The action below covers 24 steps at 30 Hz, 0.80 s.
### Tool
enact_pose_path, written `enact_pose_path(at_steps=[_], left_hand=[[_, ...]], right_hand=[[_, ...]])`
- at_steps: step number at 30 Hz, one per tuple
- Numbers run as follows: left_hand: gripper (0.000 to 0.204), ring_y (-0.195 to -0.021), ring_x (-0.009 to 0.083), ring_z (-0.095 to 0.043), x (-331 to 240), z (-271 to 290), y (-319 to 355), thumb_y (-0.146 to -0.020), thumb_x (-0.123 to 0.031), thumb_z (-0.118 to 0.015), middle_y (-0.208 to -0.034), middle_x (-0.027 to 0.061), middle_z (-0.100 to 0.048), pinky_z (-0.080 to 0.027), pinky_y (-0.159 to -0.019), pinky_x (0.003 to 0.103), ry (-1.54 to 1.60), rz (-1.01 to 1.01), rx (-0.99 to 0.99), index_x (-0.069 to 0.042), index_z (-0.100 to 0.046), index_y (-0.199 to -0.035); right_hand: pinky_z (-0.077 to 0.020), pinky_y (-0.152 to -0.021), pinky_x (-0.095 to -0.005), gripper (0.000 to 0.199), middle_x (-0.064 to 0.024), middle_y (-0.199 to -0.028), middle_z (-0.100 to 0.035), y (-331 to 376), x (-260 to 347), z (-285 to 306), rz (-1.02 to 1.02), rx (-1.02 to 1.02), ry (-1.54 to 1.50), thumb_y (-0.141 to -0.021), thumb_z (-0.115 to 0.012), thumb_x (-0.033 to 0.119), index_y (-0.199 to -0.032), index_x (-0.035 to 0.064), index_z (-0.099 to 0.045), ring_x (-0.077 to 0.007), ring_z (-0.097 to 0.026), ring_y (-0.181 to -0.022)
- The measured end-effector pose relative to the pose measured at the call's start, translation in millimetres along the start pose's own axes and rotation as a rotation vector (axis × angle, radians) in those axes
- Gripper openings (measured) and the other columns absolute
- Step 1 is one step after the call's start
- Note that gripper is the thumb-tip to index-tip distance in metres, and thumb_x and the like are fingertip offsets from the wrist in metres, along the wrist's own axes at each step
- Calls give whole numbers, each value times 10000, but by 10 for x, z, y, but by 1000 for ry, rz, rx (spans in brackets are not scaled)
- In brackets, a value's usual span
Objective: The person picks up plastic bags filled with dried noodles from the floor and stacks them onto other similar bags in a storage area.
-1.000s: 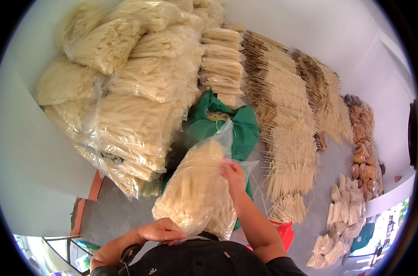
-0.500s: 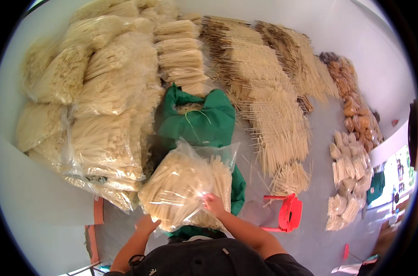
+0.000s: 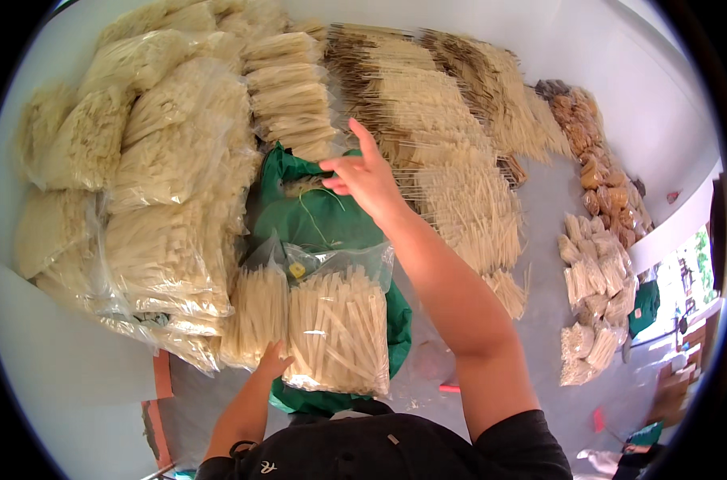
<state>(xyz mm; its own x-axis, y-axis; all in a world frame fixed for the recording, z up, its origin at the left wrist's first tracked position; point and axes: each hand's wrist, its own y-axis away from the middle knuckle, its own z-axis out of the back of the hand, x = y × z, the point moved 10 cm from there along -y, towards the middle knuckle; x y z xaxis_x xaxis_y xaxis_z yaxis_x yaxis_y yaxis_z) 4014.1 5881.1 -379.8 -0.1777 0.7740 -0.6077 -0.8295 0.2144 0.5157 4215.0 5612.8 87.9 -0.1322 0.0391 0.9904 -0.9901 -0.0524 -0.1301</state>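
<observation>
My left hand (image 3: 271, 362) touches the lower part of two clear plastic bags, its thumb apart from the fingers. The right bag (image 3: 339, 336) and the narrower left bag (image 3: 254, 308) stand side by side, packed with pale dried sticks. Behind the right bag's loose plastic top shows a small yellow item (image 3: 298, 270), its kind unclear. Stretched forward over a green sack (image 3: 323, 218) is my right hand (image 3: 367, 178), fingers spread, index pointing away, nothing held. A pale tie string (image 3: 311, 220) lies on the sack, which sits behind and beneath the bags.
Stacked large bags of pale sticks (image 3: 167, 256) rise on the left. Loose stick piles (image 3: 467, 216) spread over the grey floor at right. Smaller filled bags (image 3: 595, 296) lie farther right. Part of a red plastic object (image 3: 450, 389) shows beside my right arm.
My right hand has let go of the bag's plastic and reached forward over the green sack. The bags now stand more upright, apart from each other. My right arm now covers most of the red object.
</observation>
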Motion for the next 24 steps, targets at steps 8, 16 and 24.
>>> enact_pose_path(at_steps=[8, 16, 24], left_hand=[[532, -1259, 321, -360, 504, 181, 22, -787, -322, -594, -1339, 190, -404, -310, -1036, 376, 40, -21, -191, -93, -486, -1256], [493, -1266, 346, -326, 38, 870, 752, -810, -201, -559, -1378, 130, -361, -316, -1019, 419, 38, 126, -708, -137, -448, -1286], [764, -1349, 331, -191, 425, 198, 422, -776, -266, -596, -1499, 106, -81, -262, -1070, 429, 65, 335, -152, -142, -204, -1420]], right_hand=[[-504, -662, -283, 558, -153, -981, -635, 1502, -2066, 148, -454, 78, -94, -866, -550, 119, -1361, 75, -295, -195, -637, -789], [-517, -651, -268, 357, -108, -919, -649, 3920, -3189, 294, -986, 10, -80, -852, -542, 91, -1203, 48, -491, -145, -625, -754], [-496, -704, -258, 322, -100, -966, -642, 4009, -3158, -49, -992, 191, -21, -881, -539, 122, -1194, 55, -506, -137, -613, -811]])
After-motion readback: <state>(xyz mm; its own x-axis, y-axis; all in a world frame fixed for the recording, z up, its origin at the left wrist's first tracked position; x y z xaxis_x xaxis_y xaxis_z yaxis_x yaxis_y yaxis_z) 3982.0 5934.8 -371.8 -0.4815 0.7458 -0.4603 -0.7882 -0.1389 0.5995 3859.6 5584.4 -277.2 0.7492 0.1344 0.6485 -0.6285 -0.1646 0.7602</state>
